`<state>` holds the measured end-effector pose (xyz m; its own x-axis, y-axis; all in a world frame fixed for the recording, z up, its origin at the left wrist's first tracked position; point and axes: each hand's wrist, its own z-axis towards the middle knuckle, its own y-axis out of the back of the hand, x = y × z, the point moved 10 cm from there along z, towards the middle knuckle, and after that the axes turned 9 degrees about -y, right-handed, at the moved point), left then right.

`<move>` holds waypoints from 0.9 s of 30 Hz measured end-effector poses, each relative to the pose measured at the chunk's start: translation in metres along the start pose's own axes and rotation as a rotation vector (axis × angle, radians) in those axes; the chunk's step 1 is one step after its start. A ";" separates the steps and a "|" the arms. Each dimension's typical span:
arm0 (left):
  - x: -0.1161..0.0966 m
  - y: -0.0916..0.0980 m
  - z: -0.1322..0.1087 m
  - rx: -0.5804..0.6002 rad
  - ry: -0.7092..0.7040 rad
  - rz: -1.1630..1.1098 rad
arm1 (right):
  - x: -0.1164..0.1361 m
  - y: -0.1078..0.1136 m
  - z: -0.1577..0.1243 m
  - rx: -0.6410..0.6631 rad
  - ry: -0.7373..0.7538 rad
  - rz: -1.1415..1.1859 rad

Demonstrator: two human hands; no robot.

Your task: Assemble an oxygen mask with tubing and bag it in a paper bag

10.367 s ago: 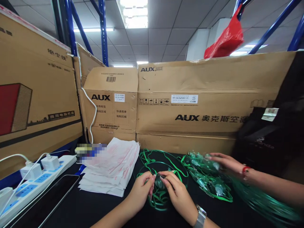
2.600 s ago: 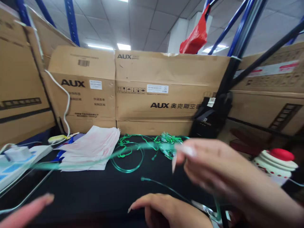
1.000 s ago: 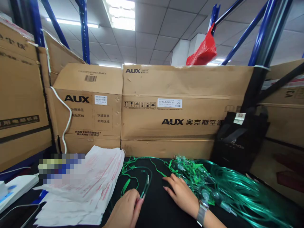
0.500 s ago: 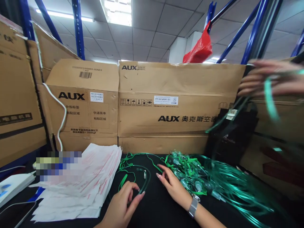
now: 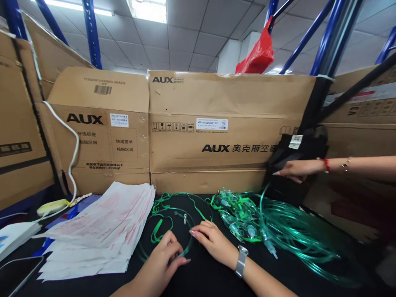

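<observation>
A loop of thin clear green tubing (image 5: 186, 214) lies on the black table in front of me. My left hand (image 5: 165, 258) is closed in a pinch on the loop's near side. My right hand (image 5: 216, 243), with a metal watch at the wrist, has its fingertips together at the loop's right side, pinching the tubing. Inside the loop is a small white piece (image 5: 185, 219). Green elastic cord (image 5: 157, 231) trails along the loop's left and far sides. Right of my hands lies a pile of clear green plastic masks (image 5: 238, 214) with green straps.
Coiled green tubing (image 5: 303, 235) spreads to the right. Another person's hand (image 5: 298, 169) reaches in above it. A stack of printed papers (image 5: 102, 231) lies at left. Cardboard boxes (image 5: 182, 156) wall the back, with a black bag (image 5: 287, 154) before them.
My right hand has moved left and down onto the tubing, its fingers closing. My left hand stays on the loop. The other person's hand has dropped lower, near the coils.
</observation>
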<state>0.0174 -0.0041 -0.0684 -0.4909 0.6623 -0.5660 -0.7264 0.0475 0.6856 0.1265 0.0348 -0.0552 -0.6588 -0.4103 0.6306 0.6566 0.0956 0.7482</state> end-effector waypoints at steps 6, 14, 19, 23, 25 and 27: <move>0.002 -0.012 0.002 0.088 0.082 -0.171 | 0.003 0.000 -0.001 -0.019 -0.029 0.220; 0.005 0.016 -0.002 -0.033 -0.011 0.264 | -0.021 0.019 0.005 -0.162 -0.107 0.567; 0.040 0.034 -0.007 -0.147 0.201 0.568 | -0.068 0.031 0.011 -0.276 -0.330 0.716; 0.058 0.017 -0.011 -0.035 0.316 0.490 | -0.077 0.032 0.012 -0.248 -0.366 0.698; 0.060 0.008 -0.012 0.019 0.335 0.397 | -0.076 0.031 0.011 -0.234 -0.359 0.680; 0.056 0.002 -0.011 0.050 0.320 0.299 | -0.071 0.029 0.011 -0.214 -0.349 0.654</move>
<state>-0.0174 0.0251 -0.1038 -0.8057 0.3881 -0.4474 -0.5097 -0.0695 0.8575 0.1886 0.0766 -0.0763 -0.1664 -0.0175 0.9859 0.9856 0.0286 0.1669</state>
